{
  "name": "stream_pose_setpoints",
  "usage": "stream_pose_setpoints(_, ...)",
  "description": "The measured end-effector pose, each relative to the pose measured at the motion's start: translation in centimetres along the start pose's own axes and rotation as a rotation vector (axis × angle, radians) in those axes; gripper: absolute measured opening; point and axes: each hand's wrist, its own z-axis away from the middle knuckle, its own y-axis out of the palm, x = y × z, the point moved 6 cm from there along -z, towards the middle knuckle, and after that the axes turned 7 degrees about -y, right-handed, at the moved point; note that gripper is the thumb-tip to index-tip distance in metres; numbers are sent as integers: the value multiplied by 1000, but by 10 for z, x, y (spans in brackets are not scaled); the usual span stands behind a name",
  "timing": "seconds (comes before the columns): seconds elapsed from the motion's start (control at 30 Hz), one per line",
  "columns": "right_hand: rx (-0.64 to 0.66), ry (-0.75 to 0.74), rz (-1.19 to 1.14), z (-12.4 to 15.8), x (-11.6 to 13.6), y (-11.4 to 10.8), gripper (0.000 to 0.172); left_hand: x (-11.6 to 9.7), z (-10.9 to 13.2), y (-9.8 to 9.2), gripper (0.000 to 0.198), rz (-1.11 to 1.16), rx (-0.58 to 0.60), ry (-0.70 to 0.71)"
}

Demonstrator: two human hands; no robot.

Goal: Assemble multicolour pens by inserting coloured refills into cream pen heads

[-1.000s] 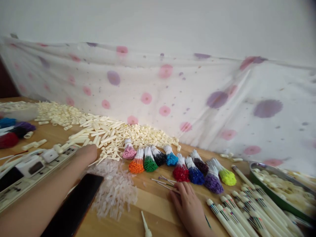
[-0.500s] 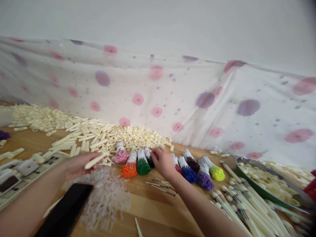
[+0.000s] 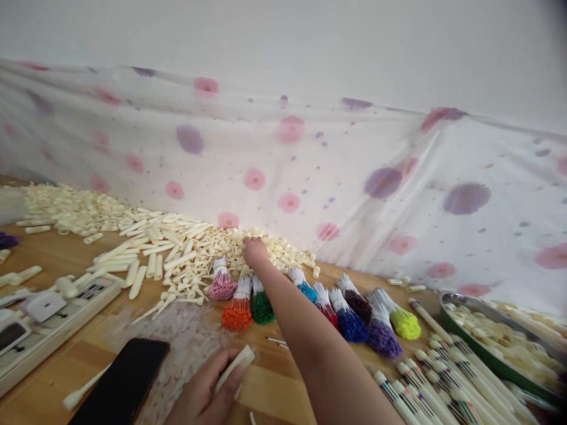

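Observation:
My left hand (image 3: 206, 389), at the front centre of the table, is closed round a cream pen barrel (image 3: 237, 367) tilted up to the right. Stretched to the back, my right hand (image 3: 256, 252) has its fingers curled down into a heap of small cream pen parts (image 3: 221, 239); what they grip is hidden. Below that forearm stand tied bundles of white pen refills with coloured ends: pink (image 3: 222, 286), orange (image 3: 238, 310), green (image 3: 262, 307) and light blue (image 3: 305, 288) among them. The forearm partly covers a few loose refills (image 3: 278, 340).
A black phone (image 3: 121, 381) lies by small clear plastic pieces (image 3: 190, 336). At left is a power strip (image 3: 66, 319) with chargers. Multicolour pens (image 3: 425, 383) are piled at right, beside a green-sided bowl (image 3: 465, 333) of cream parts. A patterned sheet (image 3: 248, 141) hangs behind.
My right hand has moved from the refill bundles back to the heap of cream parts. My left hand has come right and nearer, holding a cream barrel. The view has shifted slightly.

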Motion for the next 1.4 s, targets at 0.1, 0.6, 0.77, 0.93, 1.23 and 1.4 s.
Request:
stream_pose_setpoints(0.1, -26, -30, -116, 21, 9, -26, 28, 6, -2, -1, 28, -42, 13, 4)
stream_pose_setpoints(0.6, 30, -267, -468, 270, 20, -57, 11, -14, 13, 35, 26, -77, 211, 84)
stream_pose_setpoints(0.77, 119, -365, -403, 275, 21, -49, 20, -18, 14, 45, 30, -48, 257, 43)
stream_pose_setpoints(0.93, 161, -467, -223, 279, 23, -47, 26, -8, 19, 54, 31, 68, 406, -114)
stream_pose_setpoints(1.23, 159, -503, -277, 275, 23, -47, 38, -7, 39, 89, 44, 861, 960, -674)
stream_pose_setpoints(1.4, 144, -510, -367, 270, 17, -45, 36, -2, 33, 95, 43, 811, 983, -678)
